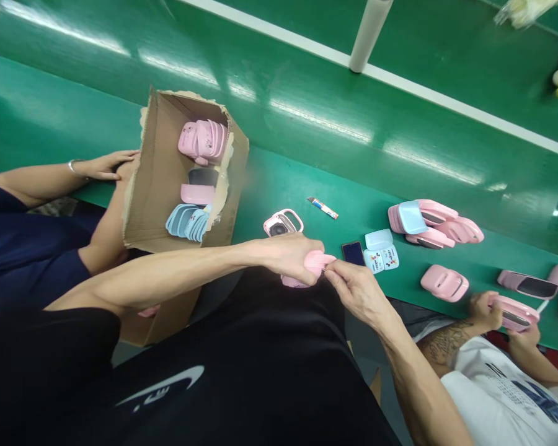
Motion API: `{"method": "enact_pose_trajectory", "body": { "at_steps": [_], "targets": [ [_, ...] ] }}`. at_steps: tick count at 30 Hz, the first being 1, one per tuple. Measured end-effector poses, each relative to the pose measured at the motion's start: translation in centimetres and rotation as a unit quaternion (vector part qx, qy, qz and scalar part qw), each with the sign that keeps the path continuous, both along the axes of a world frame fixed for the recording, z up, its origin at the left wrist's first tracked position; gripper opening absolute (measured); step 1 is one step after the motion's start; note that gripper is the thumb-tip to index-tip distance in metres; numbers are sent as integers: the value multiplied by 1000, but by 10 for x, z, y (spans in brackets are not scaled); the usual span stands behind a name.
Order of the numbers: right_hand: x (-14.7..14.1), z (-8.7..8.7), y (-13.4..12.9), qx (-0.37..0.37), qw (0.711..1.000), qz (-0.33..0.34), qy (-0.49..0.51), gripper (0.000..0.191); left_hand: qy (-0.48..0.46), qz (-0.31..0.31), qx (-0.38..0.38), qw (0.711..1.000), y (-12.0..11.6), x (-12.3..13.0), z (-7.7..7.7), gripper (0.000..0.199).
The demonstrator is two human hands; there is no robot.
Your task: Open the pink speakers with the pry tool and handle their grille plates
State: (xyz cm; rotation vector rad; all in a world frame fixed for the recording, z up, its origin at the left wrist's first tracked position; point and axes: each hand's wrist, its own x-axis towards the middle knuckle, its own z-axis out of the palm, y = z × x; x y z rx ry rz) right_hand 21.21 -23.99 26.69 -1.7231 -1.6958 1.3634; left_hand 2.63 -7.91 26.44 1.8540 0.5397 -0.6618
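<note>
In the head view, my left hand [291, 255] is wrapped round a pink plastic housing [315, 262], held low at the table's near edge. My right hand [353, 284] is closed in a pinch at the housing's right end. A small dark, thin tip shows by its fingers; what it belongs to I cannot make out. Just beyond my left hand lies a pink device [281, 224] with a round dark grille and a loop handle. A utility knife [323, 208] rests farther back on the green table [279, 179].
An open cardboard box [237, 198] at left holds pink and blue plastic covers. Right of my hands lie a phone [353, 253], blue printed covers [380, 251] and stacked pink housings [439, 226]. Co-workers sit on both sides; a co-worker's hand [486, 311] at right grips a pink housing.
</note>
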Motion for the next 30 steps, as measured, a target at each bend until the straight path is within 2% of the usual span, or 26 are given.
{"method": "enact_pose_trajectory", "body": {
  "at_steps": [9,20,30],
  "targets": [
    [0,-1,3,-10,1000,-1,24,36,4,-10,0,1000,0,0,0,47],
    [2,-1,8,4,999,48,3,34,-5,-20,-8,1000,-1,-3,-6,51],
    [4,-2,5,0,999,43,17,35,-9,-20,-10,1000,0,-3,-6,50]
  ]
}}
